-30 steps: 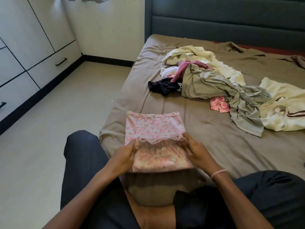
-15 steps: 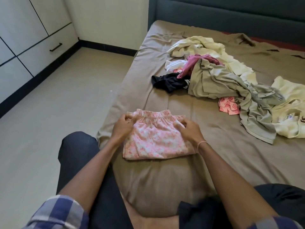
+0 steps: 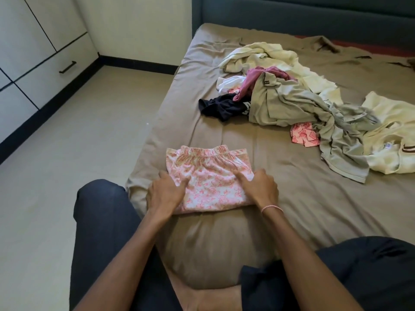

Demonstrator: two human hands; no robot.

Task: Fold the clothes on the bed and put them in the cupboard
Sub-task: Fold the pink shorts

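Fingers of left hand (image 3: 167, 194) and right hand (image 3: 261, 187) grip folded pink shorts (image 3: 211, 176) on bed (image 3: 280, 216)

A pale beige floor (image 3: 74, 140) spreads left of the grip to a white cupboard (image 3: 27, 41) with a black drawer handle (image 3: 67, 67) and black skirting (image 3: 134, 65). Far beyond the grip, a cream wall (image 3: 139, 25) meets the dark padded headboard (image 3: 303, 16). Soft daylight falls on the bed (image 3: 303, 209) and its taupe sheet, right of the grip.
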